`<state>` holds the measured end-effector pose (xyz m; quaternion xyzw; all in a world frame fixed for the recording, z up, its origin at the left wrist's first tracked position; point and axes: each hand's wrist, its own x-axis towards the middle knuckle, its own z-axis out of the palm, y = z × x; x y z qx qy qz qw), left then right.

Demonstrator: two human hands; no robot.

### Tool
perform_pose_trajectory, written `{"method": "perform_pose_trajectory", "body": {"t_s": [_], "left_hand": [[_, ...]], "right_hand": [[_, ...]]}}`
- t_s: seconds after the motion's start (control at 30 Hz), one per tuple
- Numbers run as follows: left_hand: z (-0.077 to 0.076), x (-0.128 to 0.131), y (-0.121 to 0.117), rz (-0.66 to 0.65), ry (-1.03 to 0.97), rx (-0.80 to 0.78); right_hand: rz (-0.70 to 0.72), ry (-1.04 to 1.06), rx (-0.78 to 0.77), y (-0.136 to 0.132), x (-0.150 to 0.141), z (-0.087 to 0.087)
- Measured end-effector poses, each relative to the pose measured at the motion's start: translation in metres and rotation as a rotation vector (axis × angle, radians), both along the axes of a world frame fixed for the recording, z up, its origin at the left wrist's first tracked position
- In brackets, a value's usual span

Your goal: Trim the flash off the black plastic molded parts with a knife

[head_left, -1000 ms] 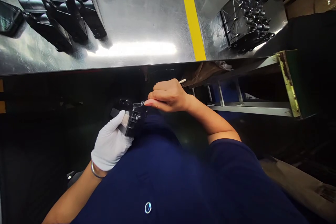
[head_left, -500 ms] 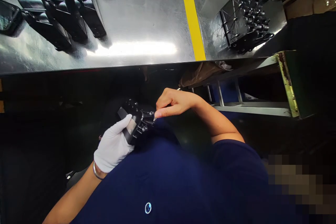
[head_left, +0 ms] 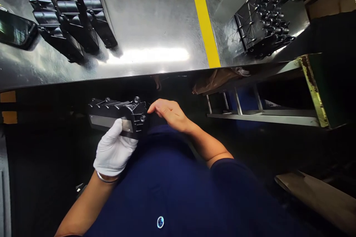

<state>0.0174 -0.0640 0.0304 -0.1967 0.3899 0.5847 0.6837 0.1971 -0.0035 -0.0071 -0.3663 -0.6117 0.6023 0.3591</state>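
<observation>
So the long black ribbed plastic housing (head_left: 116, 113) sits between both sets of fingers, below the shiny sheet-metal counter (head_left: 150, 18). Beyond the fingers on the counter: stacked black plastic housings (head_left: 69, 11) far left, a black studded plastic frame (head_left: 260, 24) far right, yellow tape stripe (head_left: 204, 18) between.

A shiny metal table (head_left: 155, 14) has a wide bare stretch across its middle, split by a yellow stripe (head_left: 204, 18). Rows of black plastic parts (head_left: 69, 11) crowd its far left, beside a dark tray (head_left: 16, 31) at the edge. A stack of black frames (head_left: 260, 26) fills the right side. Below the table edge, a metal rack (head_left: 264, 114) blocks the right; the space to the left is dark and unclear.
</observation>
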Motion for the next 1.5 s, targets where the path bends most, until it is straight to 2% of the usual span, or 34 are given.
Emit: {"method": "perform_pose_trajectory", "body": {"t_s": [0.1, 0.23, 0.4, 0.47, 0.53, 0.67, 0.77, 0.9, 1.1, 1.37, 1.5], "left_hand": [[-0.001, 0.002, -0.002, -0.030, 0.044, 0.053], [-0.003, 0.006, -0.003, -0.030, 0.037, 0.044], [-0.008, 0.007, -0.004, -0.063, -0.163, -0.034], [-0.007, 0.005, -0.005, -0.083, -0.172, -0.081], [-0.004, 0.003, -0.004, -0.050, -0.161, -0.071], [0.003, 0.002, 0.001, 0.052, -0.112, -0.013], [0.005, 0.003, 0.003, 0.057, -0.067, -0.031], [0.005, 0.004, 0.004, 0.020, -0.074, -0.079], [0.007, 0.004, 0.003, 0.005, -0.050, -0.087], [0.007, 0.008, 0.003, -0.020, 0.023, -0.115], [0.013, 0.014, 0.003, -0.017, 0.114, -0.134]], "right_hand": [[-0.048, 0.023, -0.006, -0.004, -0.006, 0.002], [-0.110, -0.012, -0.046, -0.016, -0.016, 0.001], [-0.504, 0.011, 0.165, -0.031, -0.034, -0.008], [-0.569, 0.021, 0.175, -0.029, -0.034, -0.009], [-0.493, -0.013, 0.198, -0.025, -0.027, -0.007], [-0.200, -0.093, 0.382, -0.015, -0.007, -0.002], [-0.106, -0.152, 0.485, -0.011, 0.003, -0.002], [-0.097, -0.208, 0.558, -0.009, 0.006, -0.003], [-0.122, -0.147, 0.653, -0.009, 0.005, -0.002], [-0.080, -0.247, 0.652, -0.008, 0.010, -0.005], [-0.127, -0.231, 0.761, -0.007, 0.010, -0.007]]}}
